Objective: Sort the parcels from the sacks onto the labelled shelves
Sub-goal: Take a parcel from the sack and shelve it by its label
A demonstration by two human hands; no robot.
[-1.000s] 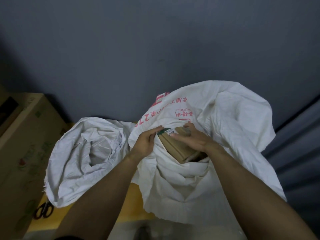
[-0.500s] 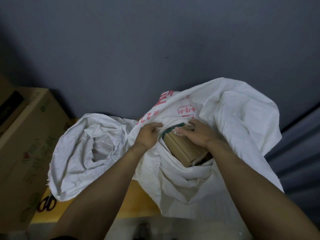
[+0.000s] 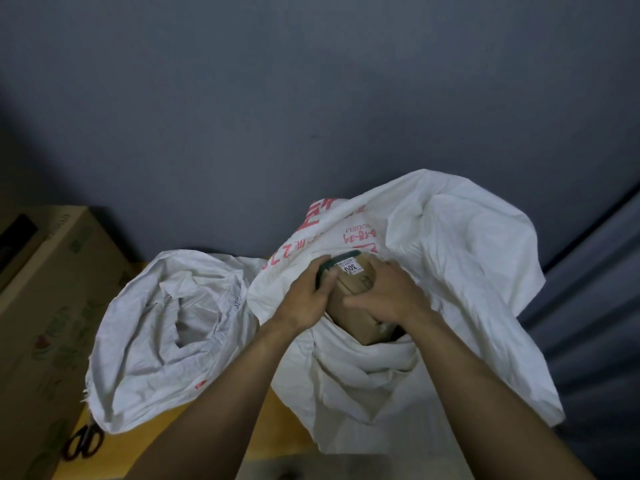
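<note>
- My left grip [image 3: 306, 299] is closed on the near-left edge of a brown cardboard parcel [image 3: 358, 280]; the thumb presses down beside a dark green band [image 3: 337, 263] at the parcel's top corner
- My right grip [image 3: 389, 297] is closed on the same parcel from the other side; the fingers curl over its top face and right side, and the two grips nearly touch across the cardboard
- The parcel sits tilted in the mouth of the right sack [image 3: 467, 265], partly out and partly sunk in the folds; a white label [image 3: 350, 267] on its upper face shows the digits 30, and the rest is too small to read
- The right sack is white woven cloth with red print on its far side; its rim is bunched around the parcel and both my wrists; what lies deeper inside is hidden
- The left sack [image 3: 145, 358], also white, slumps just beside it and touches it, mouth open toward me; I cannot tell what it holds
- Both sacks rest on a yellow surface [image 3: 280, 431]; black-handled scissors [image 3: 83, 443] lie at its left edge, beside a large printed carton [image 3: 41, 323]
</note>
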